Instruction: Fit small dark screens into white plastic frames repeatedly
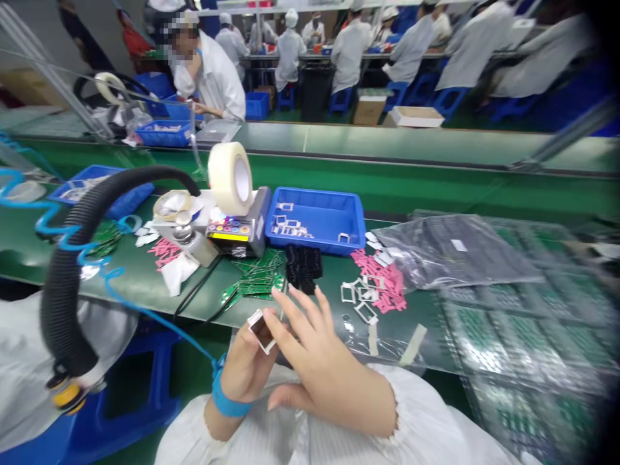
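Note:
Near the table's front edge, my left hand (248, 368), with a blue band on its wrist, holds a small white frame with a dark panel (262, 331) between thumb and fingers. My right hand (317, 358) is just to the right of it, fingers spread, its index fingertip at the frame's upper edge. Beyond my hands lie green circuit boards (254, 281) and black parts (303, 266). Several empty white frames (365, 311) rest to the right, beside a heap of pink pieces (391, 284).
A blue tray (361, 223) holds white frames. Left of it stand a tape roll (230, 177) on a machine (237, 237) and a black hose (62, 278). Plastic trays of green boards (523, 329) fill the right. Across the belt, a person (217, 71) in white sits.

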The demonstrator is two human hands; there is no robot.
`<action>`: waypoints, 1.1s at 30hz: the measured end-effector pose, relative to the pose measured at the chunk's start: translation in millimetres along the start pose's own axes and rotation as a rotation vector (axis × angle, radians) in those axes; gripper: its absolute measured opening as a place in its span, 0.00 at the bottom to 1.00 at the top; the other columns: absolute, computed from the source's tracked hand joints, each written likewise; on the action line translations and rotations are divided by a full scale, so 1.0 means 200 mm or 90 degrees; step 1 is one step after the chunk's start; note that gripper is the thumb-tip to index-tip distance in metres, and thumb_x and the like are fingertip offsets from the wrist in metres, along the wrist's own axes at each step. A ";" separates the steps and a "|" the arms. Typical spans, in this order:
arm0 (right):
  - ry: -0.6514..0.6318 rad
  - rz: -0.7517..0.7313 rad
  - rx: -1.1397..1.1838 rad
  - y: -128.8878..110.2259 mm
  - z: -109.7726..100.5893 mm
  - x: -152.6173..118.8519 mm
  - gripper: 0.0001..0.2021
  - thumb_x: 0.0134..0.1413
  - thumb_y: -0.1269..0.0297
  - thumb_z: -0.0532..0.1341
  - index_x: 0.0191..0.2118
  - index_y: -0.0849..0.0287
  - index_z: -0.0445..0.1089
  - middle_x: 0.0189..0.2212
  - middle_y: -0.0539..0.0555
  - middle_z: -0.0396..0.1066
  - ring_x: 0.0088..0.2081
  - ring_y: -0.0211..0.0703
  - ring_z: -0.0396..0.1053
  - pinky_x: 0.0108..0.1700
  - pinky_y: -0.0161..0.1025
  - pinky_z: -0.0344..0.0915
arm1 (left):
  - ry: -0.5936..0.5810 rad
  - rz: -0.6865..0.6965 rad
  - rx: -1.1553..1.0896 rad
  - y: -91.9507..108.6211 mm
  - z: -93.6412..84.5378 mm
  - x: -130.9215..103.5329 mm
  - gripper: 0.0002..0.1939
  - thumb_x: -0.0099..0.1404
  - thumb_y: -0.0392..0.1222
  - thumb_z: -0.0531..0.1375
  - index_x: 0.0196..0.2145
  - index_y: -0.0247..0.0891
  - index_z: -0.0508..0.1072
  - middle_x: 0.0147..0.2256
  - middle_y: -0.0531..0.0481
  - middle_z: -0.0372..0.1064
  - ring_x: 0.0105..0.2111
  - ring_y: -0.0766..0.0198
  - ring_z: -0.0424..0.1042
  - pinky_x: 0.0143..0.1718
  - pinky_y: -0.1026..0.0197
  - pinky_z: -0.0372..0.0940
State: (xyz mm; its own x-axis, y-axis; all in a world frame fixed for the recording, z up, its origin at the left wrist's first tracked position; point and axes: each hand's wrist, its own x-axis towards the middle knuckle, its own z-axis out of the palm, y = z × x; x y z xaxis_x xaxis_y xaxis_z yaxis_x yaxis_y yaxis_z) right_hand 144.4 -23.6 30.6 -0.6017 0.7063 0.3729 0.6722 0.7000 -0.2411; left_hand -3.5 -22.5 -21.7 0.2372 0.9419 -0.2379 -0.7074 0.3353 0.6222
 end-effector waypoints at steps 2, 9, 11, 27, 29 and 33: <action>-0.010 0.043 0.021 0.07 -0.02 -0.04 0.40 0.55 0.37 0.44 0.63 0.65 0.48 0.62 0.67 0.51 0.62 0.59 0.48 0.59 0.64 0.43 | 0.004 -0.032 -0.026 -0.02 -0.03 0.01 0.20 0.51 0.55 0.64 0.39 0.43 0.77 0.34 0.48 0.76 0.36 0.59 0.72 0.43 0.54 0.67; -0.017 0.560 -0.127 0.61 -0.18 -0.27 0.13 0.60 0.64 0.52 0.47 0.57 0.69 0.46 0.57 0.71 0.48 0.50 0.68 0.53 0.53 0.58 | -0.028 -0.127 -0.058 -0.06 -0.14 0.02 0.20 0.52 0.54 0.64 0.42 0.45 0.75 0.34 0.49 0.75 0.36 0.60 0.71 0.46 0.50 0.65; -0.032 0.617 -0.155 0.76 -0.18 -0.33 0.12 0.60 0.69 0.52 0.45 0.62 0.70 0.44 0.59 0.72 0.45 0.49 0.69 0.49 0.50 0.62 | -0.044 -0.141 -0.045 -0.07 -0.16 0.02 0.21 0.51 0.53 0.65 0.42 0.44 0.75 0.35 0.48 0.75 0.36 0.59 0.71 0.47 0.48 0.65; -0.101 0.681 -0.203 1.07 -0.02 -0.31 0.10 0.59 0.62 0.56 0.40 0.63 0.69 0.42 0.56 0.70 0.40 0.42 0.70 0.42 0.43 0.67 | -0.050 -0.147 -0.063 -0.06 -0.09 0.01 0.18 0.52 0.52 0.64 0.39 0.41 0.76 0.34 0.48 0.75 0.35 0.60 0.70 0.45 0.52 0.63; -0.041 0.666 -0.208 1.04 -0.05 -0.31 0.11 0.59 0.65 0.53 0.38 0.64 0.71 0.40 0.60 0.72 0.40 0.47 0.71 0.41 0.43 0.66 | -0.057 -0.143 -0.079 -0.07 -0.08 0.03 0.18 0.52 0.52 0.65 0.38 0.40 0.77 0.33 0.47 0.75 0.36 0.60 0.71 0.45 0.53 0.63; 0.091 0.614 -0.187 0.94 -0.09 -0.28 0.14 0.57 0.61 0.52 0.40 0.62 0.72 0.35 0.59 0.75 0.34 0.48 0.73 0.36 0.41 0.67 | -0.061 -0.117 -0.095 -0.07 -0.04 0.07 0.17 0.52 0.51 0.65 0.37 0.39 0.77 0.38 0.45 0.75 0.39 0.59 0.72 0.45 0.52 0.63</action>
State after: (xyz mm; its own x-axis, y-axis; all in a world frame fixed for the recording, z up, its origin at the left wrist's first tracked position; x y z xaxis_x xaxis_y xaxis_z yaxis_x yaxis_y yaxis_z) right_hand 312.7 66.7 -18.7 0.2964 0.9234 0.2438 0.9346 -0.2278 -0.2732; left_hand 5.1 -13.6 -39.9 0.4281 0.8652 -0.2611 -0.7353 0.5014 0.4560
